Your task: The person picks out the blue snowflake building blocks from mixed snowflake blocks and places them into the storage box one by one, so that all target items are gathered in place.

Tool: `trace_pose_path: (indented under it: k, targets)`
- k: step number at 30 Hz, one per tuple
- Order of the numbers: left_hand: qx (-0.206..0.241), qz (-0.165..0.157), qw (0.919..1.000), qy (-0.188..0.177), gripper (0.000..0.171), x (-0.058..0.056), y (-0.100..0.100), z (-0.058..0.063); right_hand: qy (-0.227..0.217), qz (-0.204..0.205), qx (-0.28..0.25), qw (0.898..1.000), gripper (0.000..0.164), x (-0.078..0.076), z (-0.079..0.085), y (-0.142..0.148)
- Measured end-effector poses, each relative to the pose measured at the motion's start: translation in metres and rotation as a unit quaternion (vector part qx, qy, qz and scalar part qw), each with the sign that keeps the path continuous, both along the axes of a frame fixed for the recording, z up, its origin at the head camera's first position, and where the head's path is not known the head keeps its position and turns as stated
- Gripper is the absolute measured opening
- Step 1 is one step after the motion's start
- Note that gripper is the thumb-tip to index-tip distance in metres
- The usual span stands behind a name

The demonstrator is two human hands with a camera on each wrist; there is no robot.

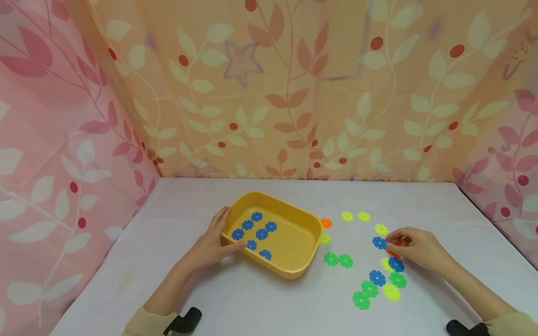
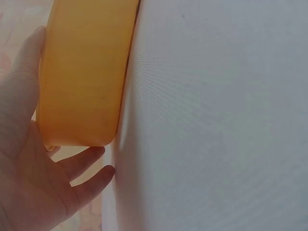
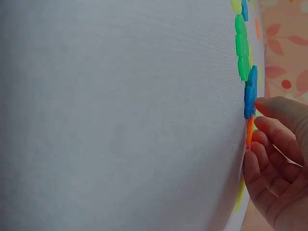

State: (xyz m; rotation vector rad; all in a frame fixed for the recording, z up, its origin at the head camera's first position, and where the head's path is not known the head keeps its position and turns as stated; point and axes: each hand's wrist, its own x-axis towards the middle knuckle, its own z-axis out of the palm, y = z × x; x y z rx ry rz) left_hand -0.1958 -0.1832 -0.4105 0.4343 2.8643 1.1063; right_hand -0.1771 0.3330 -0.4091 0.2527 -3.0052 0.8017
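Fingers of the right hand [image 1: 420, 248] are bent, their tips at the edge of a blue disc [image 1: 379, 242]; whether they have hold of it, I cannot tell. The head view shows that disc among others on the tabletop [image 1: 311, 303]; the right wrist view catches the pieces edge-on and reveals an orange disc [image 3: 250, 130] by the fingers, mostly covered from above. The left hand [image 1: 214, 245] grips a yellow basin [image 1: 294, 224] at its near left corner, thumb over the rim. Only the left wrist view shows two fingers spread apart past the basin's end. Seven blue discs [image 1: 247, 225] inside it appear in the head view alone. Right of the basin lie green discs [image 1: 331, 259] and yellow discs [image 1: 392, 292], some overlapping. Behind the tabletop hangs a leaf-patterned curtain [image 1: 294, 93].
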Motion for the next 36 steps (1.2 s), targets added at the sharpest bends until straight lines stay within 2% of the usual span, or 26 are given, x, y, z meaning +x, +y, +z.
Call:
trace_pose_path:
  k: [6,21,27,36]
  targets:
    - [0.0,0.0,1.0,0.004,0.109,0.0,0.0,-0.001,-0.003,-0.005,-0.001,1.0,0.027,-0.001,-0.001,-0.003]
    - [-0.006,0.002,1.0,0.003,0.11,0.0,0.0,-0.001,0.026,0.015,0.003,1.0,0.018,-0.005,-0.002,-0.006]
    - [-0.003,-0.001,1.0,0.004,0.11,0.0,0.0,-0.001,0.027,0.013,0.004,1.0,0.02,-0.005,-0.001,-0.009]
    - [0.0,-0.007,0.9999,0.008,0.109,0.0,-0.001,0.0,0.024,0.006,-0.027,0.999,0.024,-0.008,0.013,-0.034]
